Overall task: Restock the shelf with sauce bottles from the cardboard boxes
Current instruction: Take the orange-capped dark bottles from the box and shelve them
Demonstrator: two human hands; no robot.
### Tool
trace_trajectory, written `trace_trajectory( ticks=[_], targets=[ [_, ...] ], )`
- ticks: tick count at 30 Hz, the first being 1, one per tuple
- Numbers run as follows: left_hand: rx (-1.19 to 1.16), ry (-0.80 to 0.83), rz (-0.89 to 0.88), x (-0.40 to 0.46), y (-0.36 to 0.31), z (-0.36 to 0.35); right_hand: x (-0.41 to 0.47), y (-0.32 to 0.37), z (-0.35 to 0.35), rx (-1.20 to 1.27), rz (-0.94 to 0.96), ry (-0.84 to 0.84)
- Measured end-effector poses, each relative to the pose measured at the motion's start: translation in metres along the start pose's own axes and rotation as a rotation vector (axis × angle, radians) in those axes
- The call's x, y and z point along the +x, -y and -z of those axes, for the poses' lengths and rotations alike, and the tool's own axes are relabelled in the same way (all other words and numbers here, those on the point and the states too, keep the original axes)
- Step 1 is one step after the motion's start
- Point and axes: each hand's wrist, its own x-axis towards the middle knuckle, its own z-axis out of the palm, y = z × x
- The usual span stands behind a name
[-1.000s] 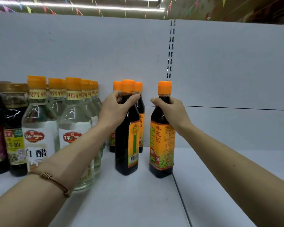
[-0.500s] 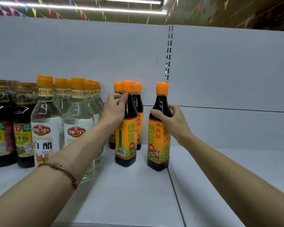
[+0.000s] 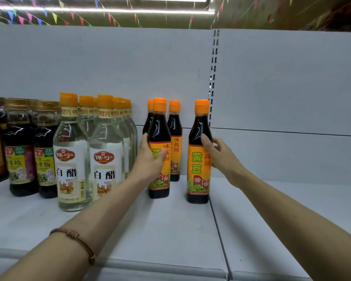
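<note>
Two bare hands reached onto the white metal shelf [image 3: 170, 230], each gripping a dark soy sauce bottle with an orange cap and orange label. To the left stood the clear white-vinegar bottles with orange caps [image 3: 71, 159], upright in rows. The left hand [image 3: 150, 159] curled its fingers round the left sauce bottle [image 3: 159, 151], which stood upright just before two like bottles [image 3: 175, 138]. The right hand [image 3: 221, 157] held the right sauce bottle [image 3: 199, 159] at its label, thumb in front, standing apart beside the shelf seam. A thin brown bracelet [image 3: 77, 240] circled the left wrist.
</note>
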Motion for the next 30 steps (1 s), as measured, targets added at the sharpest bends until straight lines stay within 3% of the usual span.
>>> trace_trajectory(
  ticks=[3,8,15,30],
  targets=[
    [0.151,-0.028,0.015,-0.008,0.003,-0.008,-0.008,-0.013,-0.005,-0.005,-0.041,0.119],
    [0.166,-0.138,0.033,-0.003,0.004,-0.012,0.0,-0.011,-0.012,-0.046,-0.061,0.189],
    [0.199,-0.193,0.013,-0.002,0.008,-0.009,0.008,-0.009,-0.036,-0.168,-0.005,0.088],
    [0.194,-0.116,0.11,0.014,0.01,-0.004,0.023,-0.014,-0.061,-0.268,-0.016,0.021]
  ],
)
